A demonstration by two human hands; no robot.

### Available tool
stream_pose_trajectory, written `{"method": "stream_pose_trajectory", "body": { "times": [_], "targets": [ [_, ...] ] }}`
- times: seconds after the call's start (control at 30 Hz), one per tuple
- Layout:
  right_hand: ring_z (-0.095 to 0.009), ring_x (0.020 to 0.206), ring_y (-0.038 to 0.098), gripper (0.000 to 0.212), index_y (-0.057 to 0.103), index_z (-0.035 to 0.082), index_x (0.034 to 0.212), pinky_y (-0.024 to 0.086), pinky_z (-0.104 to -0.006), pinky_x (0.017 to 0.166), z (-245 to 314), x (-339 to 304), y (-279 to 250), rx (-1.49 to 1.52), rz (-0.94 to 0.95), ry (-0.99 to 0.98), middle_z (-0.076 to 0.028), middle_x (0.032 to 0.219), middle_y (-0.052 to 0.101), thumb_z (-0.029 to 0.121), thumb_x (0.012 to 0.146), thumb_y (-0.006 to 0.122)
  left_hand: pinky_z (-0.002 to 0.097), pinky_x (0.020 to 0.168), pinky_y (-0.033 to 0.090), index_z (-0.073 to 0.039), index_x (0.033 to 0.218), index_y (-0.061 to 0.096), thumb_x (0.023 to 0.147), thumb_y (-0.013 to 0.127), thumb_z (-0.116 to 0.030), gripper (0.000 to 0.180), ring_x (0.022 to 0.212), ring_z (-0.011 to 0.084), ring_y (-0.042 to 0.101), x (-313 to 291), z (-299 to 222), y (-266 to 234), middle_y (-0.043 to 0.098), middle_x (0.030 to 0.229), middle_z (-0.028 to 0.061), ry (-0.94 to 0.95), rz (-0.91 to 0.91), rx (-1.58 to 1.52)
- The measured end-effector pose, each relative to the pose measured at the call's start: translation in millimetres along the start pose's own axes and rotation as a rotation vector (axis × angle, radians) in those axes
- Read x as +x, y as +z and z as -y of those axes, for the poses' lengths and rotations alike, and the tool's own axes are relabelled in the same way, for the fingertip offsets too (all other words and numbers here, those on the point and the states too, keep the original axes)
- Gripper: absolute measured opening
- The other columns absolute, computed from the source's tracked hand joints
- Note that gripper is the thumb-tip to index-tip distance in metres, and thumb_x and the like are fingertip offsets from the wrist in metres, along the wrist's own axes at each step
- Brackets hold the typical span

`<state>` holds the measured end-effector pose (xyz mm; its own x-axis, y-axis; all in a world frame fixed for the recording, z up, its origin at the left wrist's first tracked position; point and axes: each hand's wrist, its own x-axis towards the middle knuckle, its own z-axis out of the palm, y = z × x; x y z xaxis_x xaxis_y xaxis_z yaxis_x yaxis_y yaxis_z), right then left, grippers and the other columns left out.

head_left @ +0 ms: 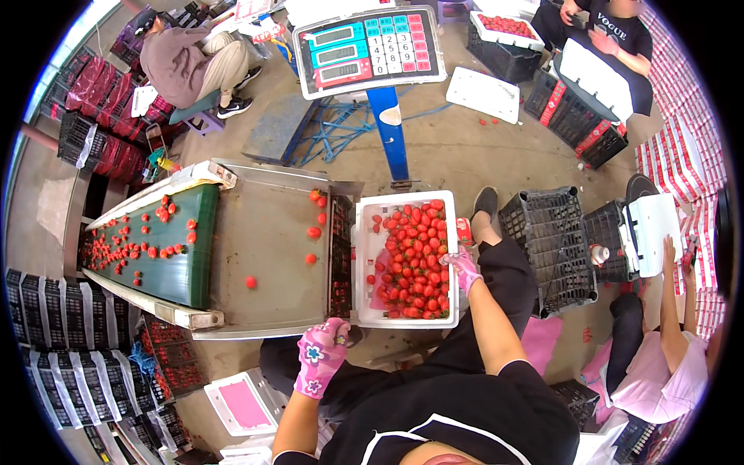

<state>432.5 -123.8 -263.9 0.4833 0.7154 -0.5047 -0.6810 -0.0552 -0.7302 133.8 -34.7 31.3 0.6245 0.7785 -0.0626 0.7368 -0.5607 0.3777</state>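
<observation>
While our pink-gloved right hand lies at the right rim of a white foam box, our left hand, in flower-patterned pink, sits beside the lower edge of a metal tray. Our right fingers are slightly bent over the rim, and we cannot tell whether they pinch anything. Our left fingers are curled in; what they may enclose is hidden from us. Red cherry tomatoes fill most of the box, right of the tray, with a black crate between. Loose tomatoes dot our tray, and more lie on the green conveyor belt to its left.
</observation>
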Motion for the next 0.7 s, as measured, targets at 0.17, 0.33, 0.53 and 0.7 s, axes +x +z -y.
{"method": "stream_pose_trajectory", "body": {
  "times": [0.17, 0.33, 0.53, 0.7],
  "targets": [
    [-0.025, 0.095, 0.060, 0.044, 0.054, 0.004, 0.117, 0.050, -0.0344, 0.077, 18.6, -7.8, 11.2, -0.715, -0.242, -0.307, -0.013, 0.107, 0.059, 0.014, 0.077, 0.068, 0.0403, 0.066, 0.050, -0.009, 0.085, 0.062, 0.082, 0.063, -0.016, 0.007, 0.074, 0.0308, 0.063, -2.9, 14.0, 5.7, 0.065, 0.076, 0.0098, 0.061, -0.097, -0.056],
    [-0.021, 0.096, 0.060, 0.028, 0.058, 0.000, 0.109, 0.048, -0.0308, 0.083, 86.8, -23.4, 0.2, -0.568, -0.263, -0.430, -0.013, 0.103, 0.063, 0.011, 0.084, 0.063, 0.0419, 0.068, 0.049, -0.011, 0.092, 0.064, 0.078, 0.068, -0.016, 0.016, 0.075, 0.0332, 0.059, -6.0, 0.1, 9.3, 0.061, 0.079, 0.0125, 0.122, -0.147, 0.081],
    [-0.009, 0.088, 0.057, 0.025, 0.058, -0.001, 0.108, 0.046, -0.0220, 0.078, 151.4, -3.2, -26.5, -0.493, -0.247, -0.472, -0.003, 0.093, 0.061, 0.006, 0.085, 0.063, 0.0398, 0.062, 0.049, -0.009, 0.088, 0.063, 0.071, 0.068, -0.006, 0.018, 0.075, 0.0310, 0.059, -15.4, -28.8, 18.8, 0.058, 0.082, 0.0120, 0.500, -0.315, 0.085],
    [-0.011, 0.072, 0.055, 0.023, 0.063, 0.005, 0.097, 0.044, -0.0255, 0.062, 178.9, 21.0, -30.6, -0.695, -0.211, -0.264, -0.003, 0.082, 0.061, 0.024, 0.085, 0.063, 0.0386, 0.063, 0.048, -0.013, 0.088, 0.065, 0.069, 0.071, -0.011, 0.020, 0.076, 0.0275, 0.060, -16.9, -55.8, 45.6, 0.057, 0.074, 0.0086, 0.594, -0.029, 0.011]
  ]
}}
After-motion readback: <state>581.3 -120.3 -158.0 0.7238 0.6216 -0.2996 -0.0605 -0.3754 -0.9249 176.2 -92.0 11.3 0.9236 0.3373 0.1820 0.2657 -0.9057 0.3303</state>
